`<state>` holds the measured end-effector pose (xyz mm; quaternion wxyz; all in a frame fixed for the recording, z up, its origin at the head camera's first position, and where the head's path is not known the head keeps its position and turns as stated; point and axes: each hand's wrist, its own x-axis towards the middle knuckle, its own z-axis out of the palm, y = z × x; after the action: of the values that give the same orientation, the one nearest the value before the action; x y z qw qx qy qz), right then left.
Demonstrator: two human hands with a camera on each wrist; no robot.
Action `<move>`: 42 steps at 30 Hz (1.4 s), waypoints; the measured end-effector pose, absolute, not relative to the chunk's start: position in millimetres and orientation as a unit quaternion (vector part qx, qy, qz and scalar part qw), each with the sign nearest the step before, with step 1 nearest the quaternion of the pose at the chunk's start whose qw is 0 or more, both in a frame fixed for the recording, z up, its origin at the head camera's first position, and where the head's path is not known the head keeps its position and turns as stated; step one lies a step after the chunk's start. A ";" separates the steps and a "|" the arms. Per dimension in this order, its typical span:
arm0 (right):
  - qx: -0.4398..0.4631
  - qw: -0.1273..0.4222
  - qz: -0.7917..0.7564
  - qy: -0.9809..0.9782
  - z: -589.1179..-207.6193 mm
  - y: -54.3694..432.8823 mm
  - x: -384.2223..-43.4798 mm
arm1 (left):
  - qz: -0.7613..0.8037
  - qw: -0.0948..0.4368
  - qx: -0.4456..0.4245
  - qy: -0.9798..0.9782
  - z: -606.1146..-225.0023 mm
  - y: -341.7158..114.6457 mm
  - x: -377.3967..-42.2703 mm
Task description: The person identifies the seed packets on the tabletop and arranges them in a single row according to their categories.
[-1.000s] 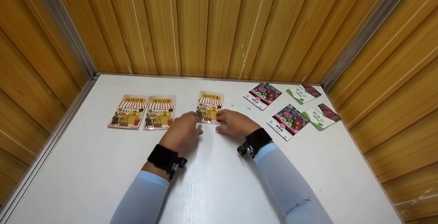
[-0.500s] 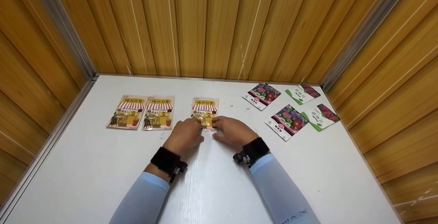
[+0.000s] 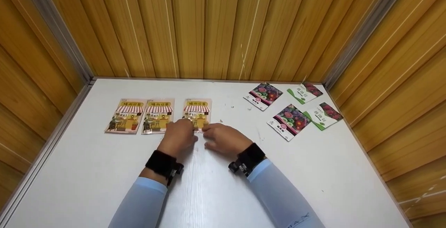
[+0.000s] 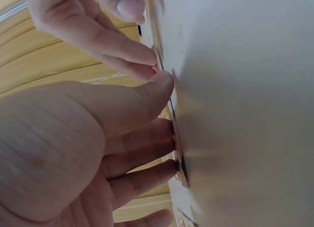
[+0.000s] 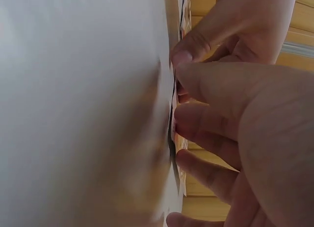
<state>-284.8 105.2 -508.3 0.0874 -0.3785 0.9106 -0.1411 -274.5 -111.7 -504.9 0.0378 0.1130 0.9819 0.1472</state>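
Note:
A pink seed packet [image 3: 197, 108] with a striped awning picture lies flat on the white table in the head view. My left hand [image 3: 178, 135] covers its lower left corner, fingertips on the packet. At its lower right edge my right hand [image 3: 224, 137] touches with the index fingertip; both thumbs stay off the packet, near its front edge. In the left wrist view the packet's thin edge [image 4: 178, 138] runs under relaxed fingers, and the right wrist view shows the right fingertips [image 5: 184, 116] against it. Two matching packets, a middle one [image 3: 157, 116] and a left one [image 3: 126, 115], lie to the left.
On the right lie two flower-picture packets, one at the back [image 3: 263, 96] and one nearer [image 3: 288, 122]. Beside them are two green-and-white packets, a far one [image 3: 304, 92] and a near one [image 3: 323, 115]. Wood-patterned walls [image 3: 195, 29] stand behind the table and at both sides.
Both hands have slid the pink packet to the left, closer to the two matching ones. It came toward the person and straightened on the way. The other packets keep their places.

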 end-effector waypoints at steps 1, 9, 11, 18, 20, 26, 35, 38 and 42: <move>-0.388 0.087 -0.141 0.907 -509.2 103.7 -284.6 | 0.146 0.037 0.111 0.982 -504.5 -113.9 -274.8; -0.395 0.102 -0.161 0.898 -516.9 97.1 -284.7 | 0.140 0.037 0.111 0.983 -502.0 -126.0 -275.0; -0.394 0.110 -0.168 0.897 -517.5 96.3 -284.6 | 0.137 0.038 0.109 0.984 -501.2 -127.5 -275.1; -0.383 0.126 -0.181 0.897 -517.3 95.6 -283.4 | 0.141 0.040 0.103 0.984 -501.2 -129.9 -275.6; -0.376 0.130 -0.186 0.898 -517.3 95.4 -283.0 | 0.141 0.038 0.102 0.984 -501.6 -130.5 -275.6; -0.367 0.141 -0.187 0.900 -516.7 94.2 -282.2 | 0.140 0.037 0.098 0.985 -501.1 -132.0 -275.7; -0.367 0.146 -0.185 0.900 -512.8 99.5 -284.7 | 0.147 0.043 0.088 0.984 -502.2 -132.9 -277.6; -0.338 0.147 -0.192 0.910 -509.8 108.8 -289.1 | 0.147 0.040 0.086 0.985 -501.9 -131.0 -278.3; -0.268 0.139 -0.199 0.932 -505.3 127.7 -298.8 | 0.146 0.040 0.081 0.985 -499.9 -128.8 -277.0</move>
<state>-298.8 127.7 -505.3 0.1391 -0.2684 0.9321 -0.1993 -277.0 -128.8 -499.9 0.0401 0.0809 0.9851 0.1461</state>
